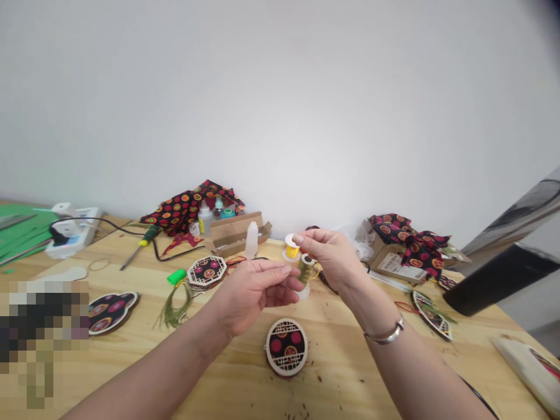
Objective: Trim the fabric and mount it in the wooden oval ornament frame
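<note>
Olive-gold thread spool [305, 270], axis upright: it sits above the pale wooden counter [332, 364], gripped from its left side by your left hand [256, 290]. Your right hand [333, 255] is just right of it, fingertips pinched closed above its top; whether they grip anything is too fine to tell.

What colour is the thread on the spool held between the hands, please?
Olive green-gold; the spool shows best in the head view.
</note>
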Available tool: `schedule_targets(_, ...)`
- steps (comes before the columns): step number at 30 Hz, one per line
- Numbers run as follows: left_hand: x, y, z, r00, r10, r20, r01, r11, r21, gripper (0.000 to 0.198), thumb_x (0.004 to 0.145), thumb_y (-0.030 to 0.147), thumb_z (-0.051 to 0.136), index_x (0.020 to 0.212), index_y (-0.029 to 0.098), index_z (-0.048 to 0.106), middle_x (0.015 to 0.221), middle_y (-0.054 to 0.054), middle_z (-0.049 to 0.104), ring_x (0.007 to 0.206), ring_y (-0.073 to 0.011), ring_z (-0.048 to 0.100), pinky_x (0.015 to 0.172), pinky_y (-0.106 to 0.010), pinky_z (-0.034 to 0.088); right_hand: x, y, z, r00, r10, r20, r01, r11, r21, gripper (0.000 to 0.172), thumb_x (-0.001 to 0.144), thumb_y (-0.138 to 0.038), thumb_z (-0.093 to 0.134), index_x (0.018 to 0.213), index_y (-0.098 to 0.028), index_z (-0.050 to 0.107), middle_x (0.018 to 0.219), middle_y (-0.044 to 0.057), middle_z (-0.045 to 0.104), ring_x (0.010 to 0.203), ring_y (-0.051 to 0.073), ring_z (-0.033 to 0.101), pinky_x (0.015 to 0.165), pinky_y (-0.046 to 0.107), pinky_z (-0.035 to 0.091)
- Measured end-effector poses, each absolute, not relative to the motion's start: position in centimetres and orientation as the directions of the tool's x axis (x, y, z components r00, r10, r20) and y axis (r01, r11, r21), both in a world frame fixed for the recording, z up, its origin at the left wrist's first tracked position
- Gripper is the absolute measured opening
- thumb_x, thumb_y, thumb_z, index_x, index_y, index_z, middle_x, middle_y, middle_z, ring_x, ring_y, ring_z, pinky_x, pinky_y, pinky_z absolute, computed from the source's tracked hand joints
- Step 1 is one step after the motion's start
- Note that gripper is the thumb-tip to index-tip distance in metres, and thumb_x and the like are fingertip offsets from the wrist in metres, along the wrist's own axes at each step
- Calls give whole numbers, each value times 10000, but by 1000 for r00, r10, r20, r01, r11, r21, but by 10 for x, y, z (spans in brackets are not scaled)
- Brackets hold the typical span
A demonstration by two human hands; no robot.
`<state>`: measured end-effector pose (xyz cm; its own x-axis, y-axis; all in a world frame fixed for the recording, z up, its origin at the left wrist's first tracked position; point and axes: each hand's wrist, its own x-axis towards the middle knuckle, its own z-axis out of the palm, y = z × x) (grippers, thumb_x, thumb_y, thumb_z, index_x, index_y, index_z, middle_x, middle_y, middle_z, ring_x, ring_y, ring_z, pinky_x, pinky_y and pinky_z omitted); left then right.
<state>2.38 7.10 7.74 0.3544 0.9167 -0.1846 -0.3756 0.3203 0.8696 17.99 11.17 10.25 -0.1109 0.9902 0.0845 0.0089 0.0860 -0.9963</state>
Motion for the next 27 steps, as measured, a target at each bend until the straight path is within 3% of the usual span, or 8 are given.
schedule_targets(19,22,75,69,347,925,-155,-340,278,899,125,731,241,744,683,127,731,643,-27,687,590,-111,619,616,-220,495,184,120,101,-75,995,70,-11,69,-998,316,610,-437,741,649,-141,636,563,-16,593,514,88,427,555,251,315)
schedule_targets(27,22,79,66,333,934,-129,-297,234,926,161,749,282,729,705,128,730,696,-45,716,637,-140,638,699,-284,487,188,121,104,-82,994,79,-68,74,-995,313,605,-416,760,655,-139,625,585,-20,587,520,85,430,542,254,303)
